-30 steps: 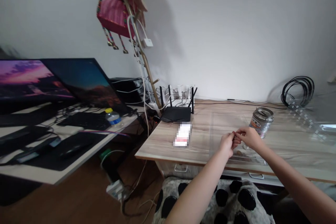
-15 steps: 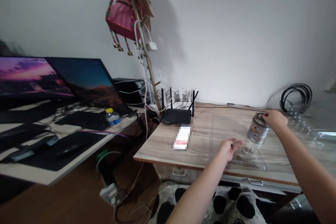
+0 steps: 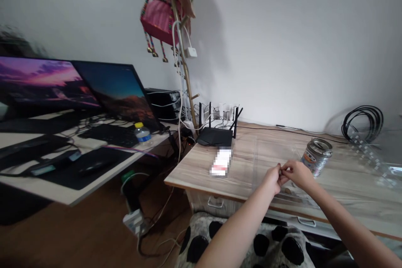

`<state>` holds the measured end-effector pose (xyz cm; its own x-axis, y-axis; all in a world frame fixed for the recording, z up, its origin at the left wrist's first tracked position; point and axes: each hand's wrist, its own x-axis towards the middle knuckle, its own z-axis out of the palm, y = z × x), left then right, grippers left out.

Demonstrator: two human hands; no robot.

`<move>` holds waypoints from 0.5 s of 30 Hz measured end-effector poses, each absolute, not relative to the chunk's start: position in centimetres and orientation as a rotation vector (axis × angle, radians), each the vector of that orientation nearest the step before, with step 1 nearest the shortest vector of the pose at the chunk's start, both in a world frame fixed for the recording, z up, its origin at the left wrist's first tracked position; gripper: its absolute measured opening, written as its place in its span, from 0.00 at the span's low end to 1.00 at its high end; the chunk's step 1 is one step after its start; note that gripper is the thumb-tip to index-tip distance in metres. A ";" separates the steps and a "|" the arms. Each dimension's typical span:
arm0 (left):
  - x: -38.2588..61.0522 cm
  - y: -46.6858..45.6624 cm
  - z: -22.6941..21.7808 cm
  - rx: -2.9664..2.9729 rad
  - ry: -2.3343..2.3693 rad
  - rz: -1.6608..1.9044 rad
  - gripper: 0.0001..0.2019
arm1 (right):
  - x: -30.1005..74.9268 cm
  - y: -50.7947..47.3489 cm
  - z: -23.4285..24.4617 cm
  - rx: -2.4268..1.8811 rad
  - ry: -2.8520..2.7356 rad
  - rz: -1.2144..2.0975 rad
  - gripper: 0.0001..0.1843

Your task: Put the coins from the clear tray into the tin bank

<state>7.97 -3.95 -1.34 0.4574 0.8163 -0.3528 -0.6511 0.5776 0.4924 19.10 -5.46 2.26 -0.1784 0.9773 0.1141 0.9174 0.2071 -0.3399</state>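
Note:
My left hand is closed over a clear plastic tray, with a small coin just showing at its fingertips. Against those fingertips, my right hand is pinched together; what it grips, if anything, is hidden. A few coins lie in the tray below, partly covered by my hands. Just behind my right hand stands an upright round tin can, with a printed label and a metal lid with a dark slot in it.
A phone lies left of the tray, before a black router. Coiled black cable and a clear strip with small white pieces are at the right. Monitors and a yellow-capped bottle stand on the left desk.
My right hand has left the tin can's lid and come down left to meet my left hand. The left stays over the tray. The whole view has shifted slightly.

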 end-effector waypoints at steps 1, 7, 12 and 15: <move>7.9 -3.9 -1.3 0.277 0.600 0.905 0.06 | 19.3 -5.4 2.4 -1.802 -2.152 0.256 0.08; 7.4 -4.0 -1.4 0.265 0.548 0.864 0.06 | 26.0 -4.7 7.1 -1.986 -1.623 -0.148 0.23; 7.4 -4.0 -1.5 0.301 0.570 0.882 0.07 | 31.5 -1.9 10.2 -2.319 -1.408 -0.219 0.17; 7.5 -3.9 -1.6 0.299 0.548 0.892 0.10 | 32.1 -1.1 10.3 -2.353 -1.432 -0.199 0.15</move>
<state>7.46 -3.87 -1.59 0.5041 0.8000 -0.3254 -0.6516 0.5996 0.4646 32.11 -1.09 10.25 0.4713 0.8254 0.3107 0.8788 -0.4099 -0.2442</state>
